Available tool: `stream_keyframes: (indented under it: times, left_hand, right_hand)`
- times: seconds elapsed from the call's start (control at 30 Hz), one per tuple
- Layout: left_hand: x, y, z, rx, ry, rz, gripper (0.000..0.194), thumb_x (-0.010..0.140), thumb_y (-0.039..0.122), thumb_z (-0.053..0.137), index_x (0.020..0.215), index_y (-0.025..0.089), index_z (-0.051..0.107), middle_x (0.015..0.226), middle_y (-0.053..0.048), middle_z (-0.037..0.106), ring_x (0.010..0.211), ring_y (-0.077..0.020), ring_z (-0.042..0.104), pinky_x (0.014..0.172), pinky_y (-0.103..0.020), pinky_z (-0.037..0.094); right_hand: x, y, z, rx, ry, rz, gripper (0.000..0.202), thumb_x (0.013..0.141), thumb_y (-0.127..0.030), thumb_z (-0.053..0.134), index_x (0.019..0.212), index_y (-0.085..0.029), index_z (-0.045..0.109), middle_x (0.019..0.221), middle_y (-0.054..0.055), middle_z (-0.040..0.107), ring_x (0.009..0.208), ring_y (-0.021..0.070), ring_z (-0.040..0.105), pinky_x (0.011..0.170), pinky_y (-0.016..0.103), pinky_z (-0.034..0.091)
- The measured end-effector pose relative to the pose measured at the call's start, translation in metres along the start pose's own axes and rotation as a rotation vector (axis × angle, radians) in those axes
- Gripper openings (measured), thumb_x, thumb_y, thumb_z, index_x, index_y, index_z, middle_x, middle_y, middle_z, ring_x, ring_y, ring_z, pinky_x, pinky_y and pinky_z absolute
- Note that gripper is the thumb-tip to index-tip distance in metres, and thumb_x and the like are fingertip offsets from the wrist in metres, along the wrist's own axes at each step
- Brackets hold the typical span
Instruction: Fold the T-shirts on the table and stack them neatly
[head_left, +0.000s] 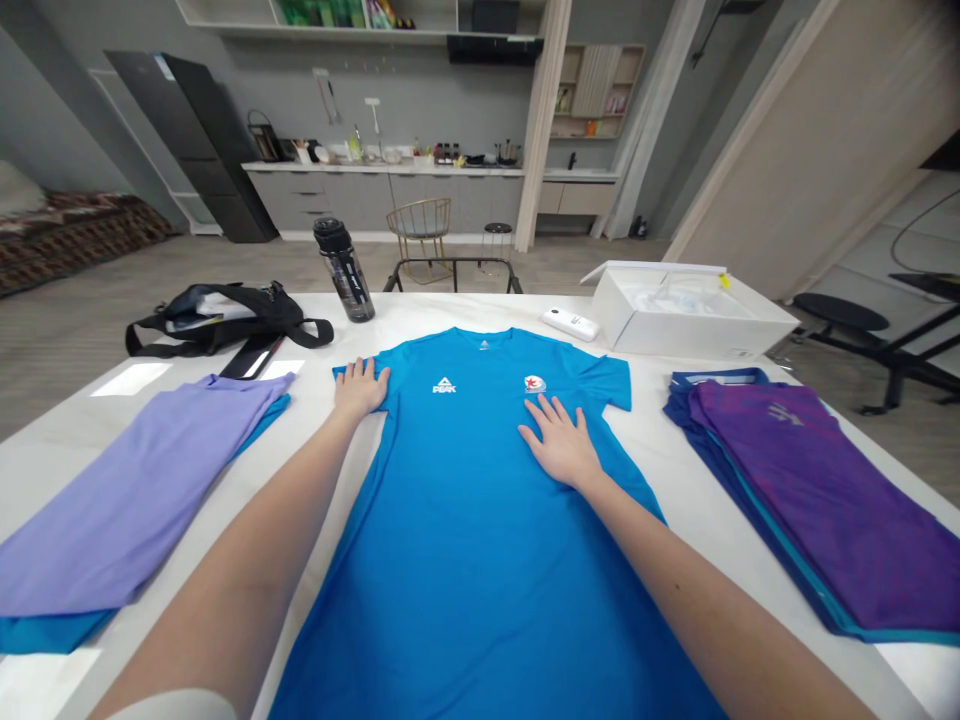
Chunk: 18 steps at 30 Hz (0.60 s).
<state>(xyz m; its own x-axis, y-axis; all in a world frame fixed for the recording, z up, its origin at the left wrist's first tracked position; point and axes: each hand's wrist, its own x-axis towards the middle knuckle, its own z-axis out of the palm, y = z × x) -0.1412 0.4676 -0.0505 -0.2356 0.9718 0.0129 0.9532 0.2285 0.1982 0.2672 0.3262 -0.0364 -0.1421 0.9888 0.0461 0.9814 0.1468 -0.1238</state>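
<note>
A blue T-shirt (480,500) lies spread flat on the white table, its collar at the far side and its hem running out of view toward me. White lettering and a small badge with a red star mark its chest. My left hand (362,388) rests flat on the left sleeve, fingers spread. Just below the badge, my right hand (564,440) lies on the chest with its fingers apart. Neither hand grips the cloth.
Folded purple and blue clothes (817,480) lie at right, a lilac garment (150,490) over blue cloth at left. Farther back are a black bag (225,315), a dark bottle (345,270), a white remote (570,323) and an open white box (690,315).
</note>
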Motion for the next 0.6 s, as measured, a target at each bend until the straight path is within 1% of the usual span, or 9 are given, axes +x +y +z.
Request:
stream_keyframes:
  times: [0.13,0.27,0.33,0.4,0.47,0.53,0.6]
  left_hand:
    - [0.011,-0.016,-0.002,0.017,-0.029,0.060,0.080,0.099,0.063,0.018,0.162,0.014,0.027,0.170,-0.013,0.020,0.157,-0.0340,0.019,0.125,-0.056,0.017]
    - [0.018,-0.021,-0.007,0.024,-0.075,0.095,0.081,0.100,0.062,0.016,0.163,0.012,0.022,0.171,-0.011,0.016,0.158,-0.0316,0.014,0.127,-0.051,0.012]
    - [0.019,-0.023,-0.010,0.033,-0.086,0.114,0.078,0.101,0.058,0.017,0.163,0.010,0.023,0.171,-0.012,0.017,0.157,-0.0322,0.015,0.126,-0.051,0.013]
    - [0.017,-0.025,-0.013,0.051,-0.057,0.145,0.073,0.102,0.051,0.020,0.161,0.009,0.026,0.170,-0.015,0.022,0.156,-0.0327,0.021,0.125,-0.051,0.018]
    - [0.013,-0.029,-0.016,0.076,0.040,0.146,0.066,0.102,0.040,0.023,0.158,0.007,0.032,0.165,-0.020,0.033,0.151,-0.0331,0.032,0.122,-0.051,0.023]
    - [0.008,-0.033,-0.020,0.110,0.144,0.080,0.059,0.100,0.032,0.026,0.150,0.006,0.043,0.154,-0.024,0.046,0.141,-0.0357,0.043,0.116,-0.053,0.029]
    - [0.004,-0.035,-0.024,0.153,0.192,-0.022,0.054,0.098,0.029,0.029,0.137,0.005,0.056,0.141,-0.027,0.056,0.131,-0.0401,0.049,0.108,-0.057,0.033]
  right_hand:
    - [0.000,0.000,0.000,-0.010,-0.012,0.005,0.067,0.103,-0.066,0.021,0.161,-0.034,0.030,0.170,0.001,0.023,0.156,0.0299,0.018,0.124,0.062,0.008]
    - [-0.001,-0.001,-0.002,-0.012,-0.025,0.010,0.067,0.103,-0.065,0.020,0.162,-0.034,0.030,0.170,0.001,0.022,0.156,0.0298,0.018,0.124,0.062,0.008]
    - [-0.001,-0.002,-0.004,-0.015,-0.027,0.007,0.067,0.103,-0.065,0.020,0.162,-0.035,0.030,0.170,0.001,0.023,0.156,0.0297,0.018,0.124,0.062,0.009]
    - [-0.001,-0.002,-0.005,-0.021,-0.024,0.007,0.066,0.103,-0.064,0.020,0.162,-0.034,0.030,0.170,0.001,0.023,0.156,0.0297,0.018,0.124,0.062,0.009]
    - [-0.001,-0.003,-0.005,-0.024,-0.022,0.010,0.066,0.104,-0.064,0.021,0.161,-0.034,0.031,0.169,0.001,0.024,0.156,0.0294,0.017,0.124,0.062,0.009]
    - [-0.001,-0.003,-0.005,-0.019,-0.014,0.013,0.065,0.104,-0.063,0.021,0.161,-0.034,0.032,0.169,0.001,0.025,0.156,0.0286,0.019,0.124,0.061,0.009]
    - [-0.001,-0.003,-0.005,-0.011,-0.006,0.014,0.064,0.104,-0.063,0.022,0.161,-0.034,0.033,0.169,0.001,0.025,0.156,0.0281,0.020,0.124,0.062,0.010]
